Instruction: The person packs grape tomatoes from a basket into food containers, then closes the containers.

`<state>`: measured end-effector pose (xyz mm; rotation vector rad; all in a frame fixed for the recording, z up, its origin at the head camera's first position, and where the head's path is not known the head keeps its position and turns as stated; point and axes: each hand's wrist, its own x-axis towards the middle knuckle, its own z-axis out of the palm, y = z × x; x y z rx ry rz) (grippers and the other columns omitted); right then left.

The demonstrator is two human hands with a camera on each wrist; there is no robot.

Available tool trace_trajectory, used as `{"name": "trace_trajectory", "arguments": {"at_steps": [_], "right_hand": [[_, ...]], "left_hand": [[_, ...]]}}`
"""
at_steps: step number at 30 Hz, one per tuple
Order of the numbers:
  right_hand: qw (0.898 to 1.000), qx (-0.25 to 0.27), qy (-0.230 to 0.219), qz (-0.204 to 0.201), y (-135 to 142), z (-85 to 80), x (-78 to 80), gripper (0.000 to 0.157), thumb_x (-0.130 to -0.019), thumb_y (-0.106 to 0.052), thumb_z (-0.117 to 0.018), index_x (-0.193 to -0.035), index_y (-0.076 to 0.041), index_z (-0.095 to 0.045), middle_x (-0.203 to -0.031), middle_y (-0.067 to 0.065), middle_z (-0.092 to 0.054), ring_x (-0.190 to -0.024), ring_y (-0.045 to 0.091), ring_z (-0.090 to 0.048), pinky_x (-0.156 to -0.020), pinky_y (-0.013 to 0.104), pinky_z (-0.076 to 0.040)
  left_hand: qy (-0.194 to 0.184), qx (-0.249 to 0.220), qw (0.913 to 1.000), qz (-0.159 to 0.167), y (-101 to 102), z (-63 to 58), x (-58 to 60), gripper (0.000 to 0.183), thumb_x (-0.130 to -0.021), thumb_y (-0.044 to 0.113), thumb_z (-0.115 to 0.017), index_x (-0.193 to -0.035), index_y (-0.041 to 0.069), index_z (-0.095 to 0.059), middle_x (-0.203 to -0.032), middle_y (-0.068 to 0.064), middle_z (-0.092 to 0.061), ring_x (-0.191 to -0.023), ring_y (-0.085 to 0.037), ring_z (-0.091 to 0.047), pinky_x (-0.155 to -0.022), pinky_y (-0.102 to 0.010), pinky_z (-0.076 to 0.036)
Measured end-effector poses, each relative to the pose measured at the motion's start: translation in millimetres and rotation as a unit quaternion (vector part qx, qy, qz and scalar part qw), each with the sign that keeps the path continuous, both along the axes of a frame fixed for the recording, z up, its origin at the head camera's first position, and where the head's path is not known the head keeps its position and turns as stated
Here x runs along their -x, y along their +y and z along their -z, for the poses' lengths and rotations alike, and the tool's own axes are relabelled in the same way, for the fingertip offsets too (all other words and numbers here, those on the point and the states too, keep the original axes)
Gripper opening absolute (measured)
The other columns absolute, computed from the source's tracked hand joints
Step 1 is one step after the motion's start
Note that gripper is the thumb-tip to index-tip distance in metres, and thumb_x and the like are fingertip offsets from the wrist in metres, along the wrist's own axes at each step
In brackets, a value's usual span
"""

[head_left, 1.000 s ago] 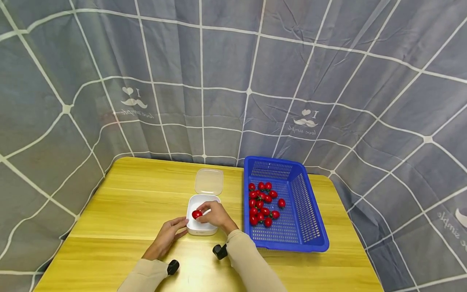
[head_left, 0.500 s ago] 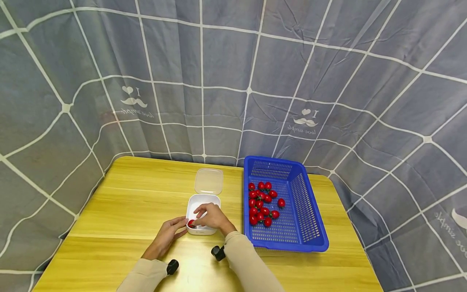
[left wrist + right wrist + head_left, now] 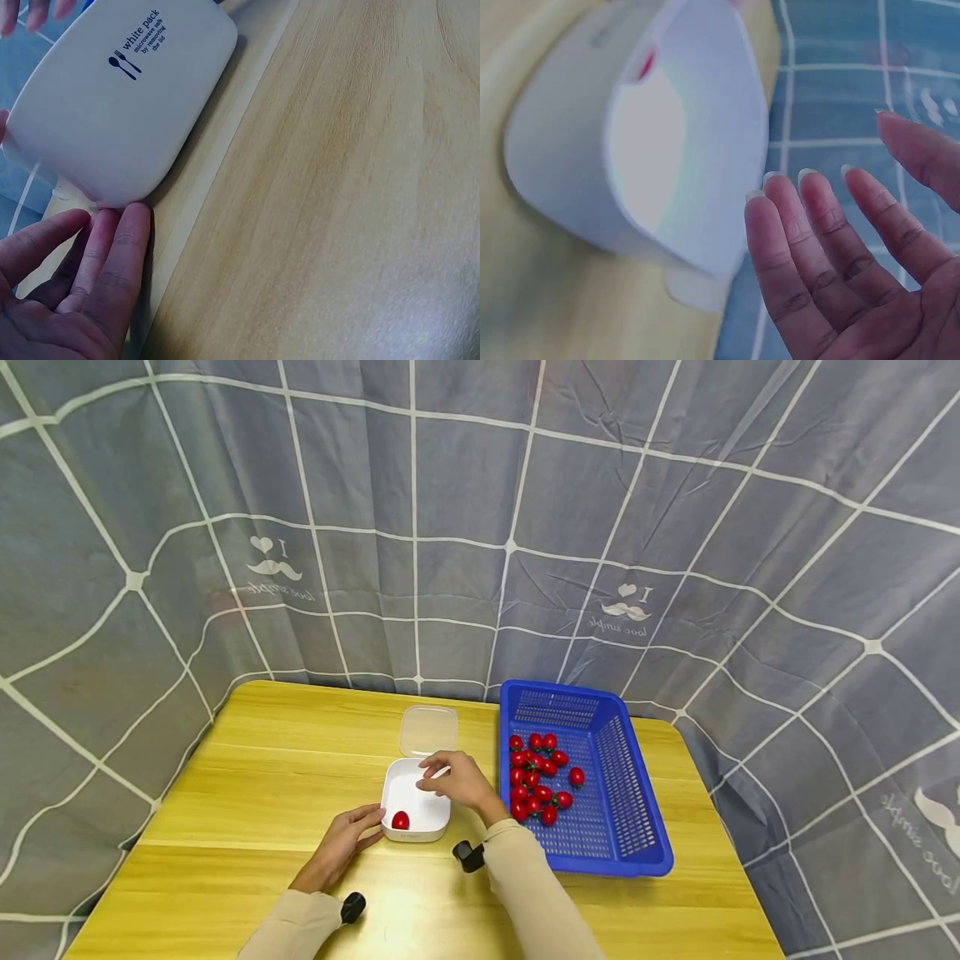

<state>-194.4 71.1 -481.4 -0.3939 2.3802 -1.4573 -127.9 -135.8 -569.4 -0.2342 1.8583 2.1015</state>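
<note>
A white plastic food container (image 3: 427, 811) stands on the table, printed "white pack" on its side in the left wrist view. One red cherry tomato (image 3: 401, 820) lies inside, at its near left corner. My left hand (image 3: 347, 843) touches the container's left side with extended fingertips (image 3: 133, 217). My right hand (image 3: 462, 781) hovers over the container's right rim, holding nothing; its fingers (image 3: 821, 206) are spread and relaxed in the right wrist view. To the right, a blue plastic basket (image 3: 626, 760) holds several more cherry tomatoes (image 3: 532, 779), gathered along its left side.
A translucent lid (image 3: 428, 732) lies flat on the table just behind the container. The wooden table (image 3: 285, 777) ends at a grey checked curtain (image 3: 465, 527) at the back. The basket's left wall stands close to the right forearm.
My right hand has let go of the cherry tomato in the container's near left corner, then risen and moved right and back. The left hand stays at the container's side.
</note>
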Motion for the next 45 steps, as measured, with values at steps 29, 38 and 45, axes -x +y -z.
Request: {"name": "trace_trajectory", "arguments": {"at_steps": [29,38,45], "right_hand": [[0.971,0.159,-0.001,0.180,107,-5.5,35.1,0.029,-0.087,0.012,-0.061,-0.115,0.017,-0.059,-0.093,0.016,-0.062,-0.079,0.024,-0.067,-0.077,0.046,-0.061],[0.962,0.144,-0.043,0.228,122,5.9,34.8,0.032,-0.089,0.014,-0.056,-0.121,0.015,-0.056,-0.114,0.031,-0.059,-0.092,0.033,-0.065,-0.078,0.047,-0.061],[0.967,0.073,-0.083,0.231,128,12.8,35.4,0.041,-0.090,0.014,-0.052,-0.130,0.010,-0.053,-0.130,0.030,-0.050,-0.108,0.042,-0.057,-0.085,0.050,-0.057]], "left_hand": [[0.002,-0.001,0.9999,-0.010,-1,3.2,0.4,0.056,-0.099,0.019,-0.054,-0.138,-0.017,-0.035,-0.143,-0.032,-0.036,-0.131,-0.038,-0.040,-0.100,-0.034,-0.051],[0.002,-0.001,1.0000,-0.009,-1,2.4,-0.6,0.055,-0.099,0.019,-0.054,-0.137,-0.017,-0.036,-0.143,-0.031,-0.036,-0.129,-0.037,-0.042,-0.100,-0.035,-0.050],[0.000,0.000,1.0000,-0.010,0,1.4,-1.5,0.057,-0.099,0.020,-0.055,-0.138,-0.017,-0.036,-0.142,-0.031,-0.037,-0.129,-0.038,-0.041,-0.100,-0.036,-0.051]]}}
